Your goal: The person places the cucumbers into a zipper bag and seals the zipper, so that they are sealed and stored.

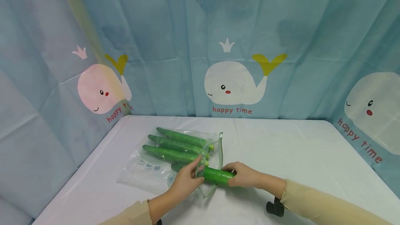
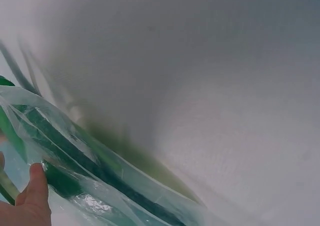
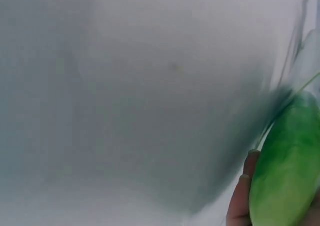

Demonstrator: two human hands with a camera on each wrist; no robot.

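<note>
A clear plastic zip bag (image 1: 132,174) lies flat on the table, its mouth facing right. Three green cucumbers (image 1: 179,146) rest side by side inside it. My left hand (image 1: 186,182) pinches the near part of the bag's mouth between thumb and fingers. With my right hand (image 1: 245,175) I grip the outer end of another cucumber (image 1: 217,175), whose far end is inside the bag. In the right wrist view, fingers wrap the side of this cucumber (image 3: 287,161). The left wrist view has the thumb against the bag's film (image 2: 95,186).
A white-covered table (image 1: 281,148) carries everything. Behind and beside it hangs a blue curtain (image 1: 168,44) with whale prints. A black device (image 1: 275,207) sits under my right wrist.
</note>
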